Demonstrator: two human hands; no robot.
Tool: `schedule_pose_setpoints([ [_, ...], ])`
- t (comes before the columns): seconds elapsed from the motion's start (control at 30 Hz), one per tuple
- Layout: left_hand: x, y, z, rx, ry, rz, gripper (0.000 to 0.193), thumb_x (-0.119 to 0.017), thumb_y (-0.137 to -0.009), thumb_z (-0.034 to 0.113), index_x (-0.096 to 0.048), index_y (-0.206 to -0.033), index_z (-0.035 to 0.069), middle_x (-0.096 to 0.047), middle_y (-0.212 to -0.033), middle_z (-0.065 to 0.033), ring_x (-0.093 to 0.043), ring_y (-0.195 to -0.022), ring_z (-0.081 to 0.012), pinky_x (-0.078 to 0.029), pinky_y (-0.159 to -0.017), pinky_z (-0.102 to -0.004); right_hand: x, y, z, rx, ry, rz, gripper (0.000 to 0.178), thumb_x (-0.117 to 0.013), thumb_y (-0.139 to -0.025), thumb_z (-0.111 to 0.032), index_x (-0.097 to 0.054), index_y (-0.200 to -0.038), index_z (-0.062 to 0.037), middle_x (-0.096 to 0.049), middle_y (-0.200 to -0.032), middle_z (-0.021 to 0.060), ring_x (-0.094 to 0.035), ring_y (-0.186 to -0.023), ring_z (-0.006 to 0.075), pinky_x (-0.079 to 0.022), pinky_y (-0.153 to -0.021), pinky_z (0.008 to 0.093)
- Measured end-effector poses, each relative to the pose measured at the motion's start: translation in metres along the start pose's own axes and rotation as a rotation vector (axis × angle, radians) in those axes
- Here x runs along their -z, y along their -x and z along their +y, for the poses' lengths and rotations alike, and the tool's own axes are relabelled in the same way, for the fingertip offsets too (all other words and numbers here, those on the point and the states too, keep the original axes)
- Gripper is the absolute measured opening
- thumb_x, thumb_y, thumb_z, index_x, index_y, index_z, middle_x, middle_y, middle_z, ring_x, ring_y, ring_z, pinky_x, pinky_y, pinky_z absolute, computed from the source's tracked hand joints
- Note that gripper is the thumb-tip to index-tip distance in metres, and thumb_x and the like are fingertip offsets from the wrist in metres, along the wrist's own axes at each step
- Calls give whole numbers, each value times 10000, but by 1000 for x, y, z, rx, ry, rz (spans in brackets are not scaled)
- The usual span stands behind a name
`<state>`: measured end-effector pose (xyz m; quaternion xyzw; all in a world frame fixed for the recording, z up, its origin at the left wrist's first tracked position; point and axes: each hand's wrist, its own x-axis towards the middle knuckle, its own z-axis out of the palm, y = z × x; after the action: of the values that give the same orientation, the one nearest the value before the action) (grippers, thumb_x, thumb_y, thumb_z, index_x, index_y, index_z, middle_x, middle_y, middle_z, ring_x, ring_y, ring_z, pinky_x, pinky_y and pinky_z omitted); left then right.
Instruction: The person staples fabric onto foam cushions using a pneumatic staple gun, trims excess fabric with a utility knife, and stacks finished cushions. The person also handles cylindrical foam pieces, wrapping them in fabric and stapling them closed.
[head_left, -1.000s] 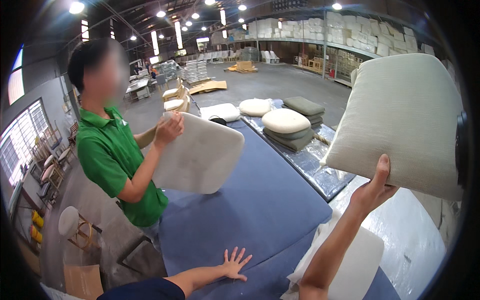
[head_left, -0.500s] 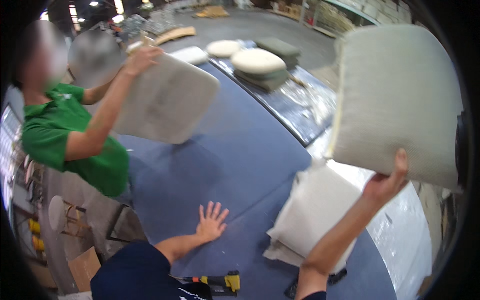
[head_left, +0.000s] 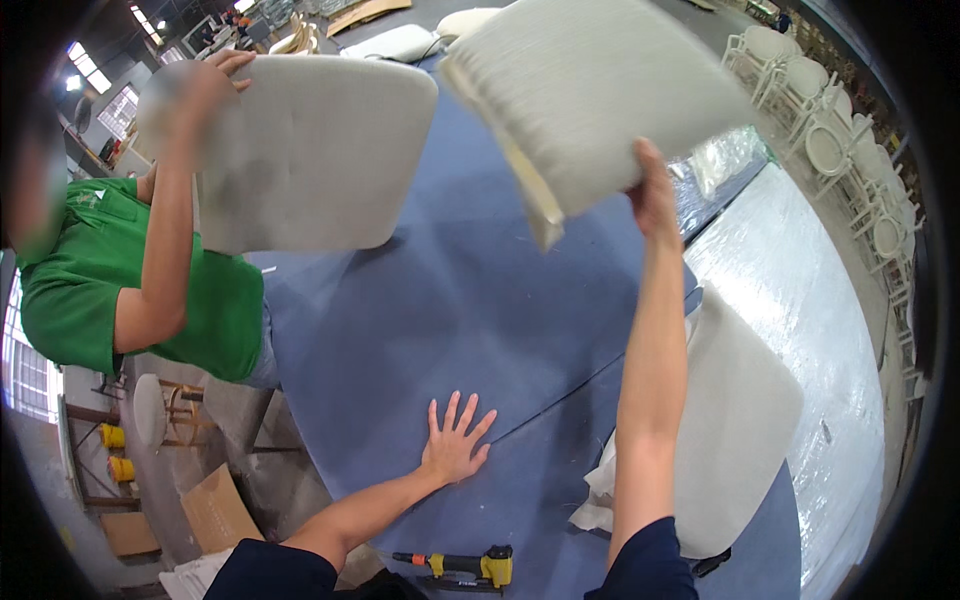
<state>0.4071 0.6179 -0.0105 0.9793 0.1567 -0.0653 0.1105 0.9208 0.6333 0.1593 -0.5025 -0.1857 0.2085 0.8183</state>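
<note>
My right hand (head_left: 652, 195) grips the near edge of a light grey upholstered seat cushion (head_left: 600, 95), raised and tilted over the far side of the table; yellowish foam shows along its left edge. Flat on the blue tabletop (head_left: 480, 310) rests my left hand (head_left: 456, 440), fingers spread, holding nothing. A yellow and black staple gun (head_left: 465, 568) lies close to my body below it. Partly behind my right forearm is another grey cushion (head_left: 735, 420), with loose fabric at its left corner.
Across the table at left, a person in a green shirt (head_left: 150, 280) holds up a grey seat cushion (head_left: 320, 155). Plastic-wrapped boards (head_left: 790, 280) adjoin the table's right side. White chair frames (head_left: 825, 140) line the far right. Cardboard (head_left: 220, 508) stands at lower left.
My right hand has swung the cushion leftward across the table. My left hand stays flat and open. The other person's cushion has turned more upright, and the view has shifted right.
</note>
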Motion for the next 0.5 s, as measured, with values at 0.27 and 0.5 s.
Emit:
schedule_pose_setpoints([
  [0.27,2,-2,-5,28,-23,60,718,-581,-969,463,-393,-1642,297,-232,-1741,-165,-137,-1607,-446,-73,-1222,-761,-13,188,229,374,1544,41,518,-579,-995,-295,-600,-1465,-77,-477,-1613,174,-358,-1535,404,-252,-1268,546],
  [0.5,1,6,1,-34,-58,191,746,-579,-985,471,-328,-1667,298,-236,-1740,-152,-156,-1608,-422,-105,-1230,-745,19,339,148,-23,1173,-155,371,-649,-976,-174,-693,-1313,-24,-679,-1384,175,-587,-1349,382,-443,-1132,489],
])
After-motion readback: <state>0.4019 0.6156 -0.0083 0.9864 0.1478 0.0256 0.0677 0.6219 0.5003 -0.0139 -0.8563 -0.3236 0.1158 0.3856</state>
